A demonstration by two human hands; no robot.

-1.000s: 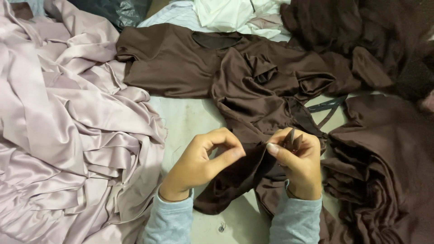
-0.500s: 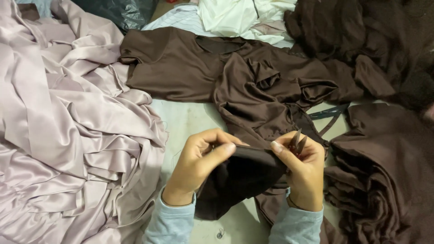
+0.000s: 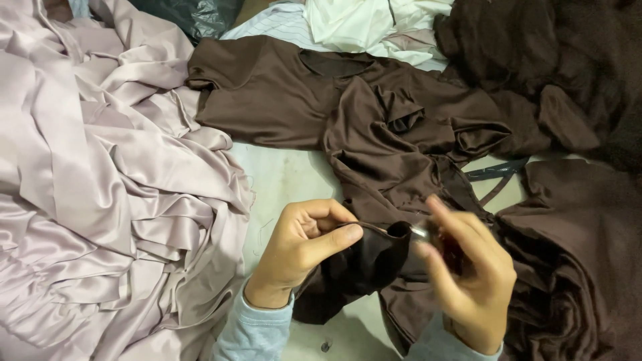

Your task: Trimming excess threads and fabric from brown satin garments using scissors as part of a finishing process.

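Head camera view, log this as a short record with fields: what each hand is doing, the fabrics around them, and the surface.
left hand: pinches the edge of the dark brown fabric piece
right hand: blurred, at the same edge, grips a small metal tool, kind unclear
brown garment: spread flat beyond the hands
pale lilac satin: heaped at left
white cloth: top centre
table: pale, bare strip between the fabrics

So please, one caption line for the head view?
Left hand pinches dark brown satin garment edge; blurred right hand holds small metal tool beside it.
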